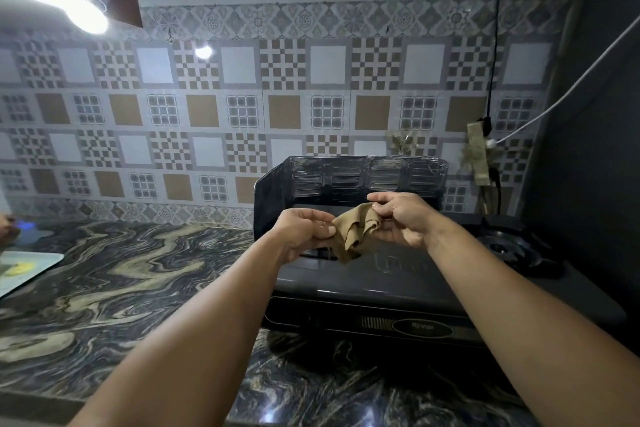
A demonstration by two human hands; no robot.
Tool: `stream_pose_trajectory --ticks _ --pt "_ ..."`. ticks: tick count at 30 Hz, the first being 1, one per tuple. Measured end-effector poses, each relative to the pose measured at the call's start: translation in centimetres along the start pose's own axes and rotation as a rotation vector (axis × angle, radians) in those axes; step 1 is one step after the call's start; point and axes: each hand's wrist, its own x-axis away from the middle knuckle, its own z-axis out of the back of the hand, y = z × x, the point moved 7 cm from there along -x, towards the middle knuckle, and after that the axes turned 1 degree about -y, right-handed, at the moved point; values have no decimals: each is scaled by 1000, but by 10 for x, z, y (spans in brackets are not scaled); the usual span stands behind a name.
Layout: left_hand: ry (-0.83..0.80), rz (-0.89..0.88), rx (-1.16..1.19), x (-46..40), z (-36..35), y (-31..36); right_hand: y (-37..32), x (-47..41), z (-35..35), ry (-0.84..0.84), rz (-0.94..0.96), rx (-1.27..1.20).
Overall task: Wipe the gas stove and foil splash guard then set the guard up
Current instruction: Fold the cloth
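Observation:
A dark gas stove [398,282] sits on the marble counter at the right. Its right burner [512,248] shows; the left one is hidden behind my hands. The foil splash guard [349,177] stands upright around the stove's back and left side, against the tiled wall. Above the stove top I hold a small tan cloth [355,229] stretched and crumpled between both hands. My left hand [304,230] pinches its left edge and my right hand [401,215] grips its right edge.
The marble counter [121,284] stretches to the left, with a pale tray [24,270] at its left edge. A power strip [479,152] with black and white cables hangs on the tiled wall behind the stove's right side. A dark wall stands at the right.

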Motion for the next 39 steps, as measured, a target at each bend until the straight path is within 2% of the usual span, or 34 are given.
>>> stream_pose_trajectory --ticks 7,11,14,20,25,30,39 --pt "78 -124 -175 -7 1 20 -6 5 19 -21 -24 132" --pt "43 -193 -243 -6 -6 44 -7 5 26 33 18 240" --pt "20 -257 -275 -5 -13 66 -7 12 21 45 68 332" --pt "88 -385 -325 0 -23 96 -10 32 -7 -120 217 384" --pt "33 -442 -319 3 -28 108 -11 33 -19 -64 388 507" --pt "-21 -425 -288 5 -27 110 -7 32 -31 -102 483 432" --pt "-12 -421 -260 5 -14 116 -4 21 -21 -136 320 324"
